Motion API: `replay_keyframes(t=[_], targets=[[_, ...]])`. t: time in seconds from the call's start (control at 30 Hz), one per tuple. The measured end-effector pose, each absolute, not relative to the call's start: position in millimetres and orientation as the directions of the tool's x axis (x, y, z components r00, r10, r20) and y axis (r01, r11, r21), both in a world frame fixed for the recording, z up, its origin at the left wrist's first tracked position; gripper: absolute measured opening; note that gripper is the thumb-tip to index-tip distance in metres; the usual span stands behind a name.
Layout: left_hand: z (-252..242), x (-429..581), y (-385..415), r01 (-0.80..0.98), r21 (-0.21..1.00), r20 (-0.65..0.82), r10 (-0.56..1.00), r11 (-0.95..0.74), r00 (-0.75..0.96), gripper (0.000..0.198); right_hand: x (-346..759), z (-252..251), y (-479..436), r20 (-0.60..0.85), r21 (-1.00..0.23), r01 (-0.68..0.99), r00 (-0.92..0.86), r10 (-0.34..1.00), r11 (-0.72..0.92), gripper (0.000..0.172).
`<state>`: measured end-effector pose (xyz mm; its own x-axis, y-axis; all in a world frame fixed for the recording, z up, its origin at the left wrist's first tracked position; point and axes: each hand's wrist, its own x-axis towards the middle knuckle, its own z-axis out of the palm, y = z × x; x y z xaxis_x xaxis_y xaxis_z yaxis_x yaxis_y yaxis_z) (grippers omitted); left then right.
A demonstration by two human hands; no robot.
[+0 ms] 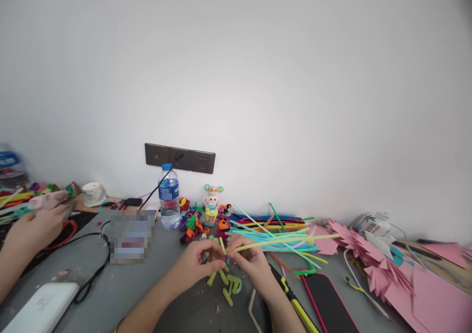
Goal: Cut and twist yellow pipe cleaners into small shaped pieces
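Note:
Close together at the front middle of the table, both my hands work on a pale yellow pipe cleaner [287,243]. My right hand [251,263] pinches it near its bent end, and its long part sticks out to the right. The fingers of my left hand [199,261] are curled in at the short, upturned end; the exact contact of the fingertips is partly hidden. Below my hands lie several short, bent yellow-green pipe cleaner pieces [227,297]. Just behind stands a small toy figure [212,207] beside a heap of colourful pipe cleaner shapes [191,225].
Loose pipe cleaners [273,232] lie behind my right hand. A phone [330,301], a yellow-black cutter [300,311] and folded pink paper [391,274] are to the right. Leftward stand a water bottle [169,200], a white power bank [42,308] and another person's hand [35,229].

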<state>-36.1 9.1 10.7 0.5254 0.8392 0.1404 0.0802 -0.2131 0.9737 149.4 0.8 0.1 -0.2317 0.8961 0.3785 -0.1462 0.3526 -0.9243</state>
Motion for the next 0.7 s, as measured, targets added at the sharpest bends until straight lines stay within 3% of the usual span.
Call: replay_keyframes(t=[0.2, 0.5, 0.7], targets=[[12.5, -29.5, 8.3, -0.105, 0.991, 0.121, 0.914, -0.087, 0.388, 0.037, 146.5, -5.9, 1.9, 0.435, -0.900, -0.072, -0.211, 0.875, 0.430, 0.011], [6.5, -29.4, 8.0, -0.067, 0.996, 0.083, 0.904, -0.061, 0.420, 0.043, 144.7, -9.9, 4.3, 0.432, -0.902, -0.096, -0.204, 0.879, 0.421, 0.014], [2.7, -32.0, 8.5, -0.071, 0.997, 0.035, 0.886, -0.003, 0.463, 0.040, 149.1, -10.5, 5.2, 0.375, -0.913, -0.247, -0.195, 0.906, 0.325, 0.016]])
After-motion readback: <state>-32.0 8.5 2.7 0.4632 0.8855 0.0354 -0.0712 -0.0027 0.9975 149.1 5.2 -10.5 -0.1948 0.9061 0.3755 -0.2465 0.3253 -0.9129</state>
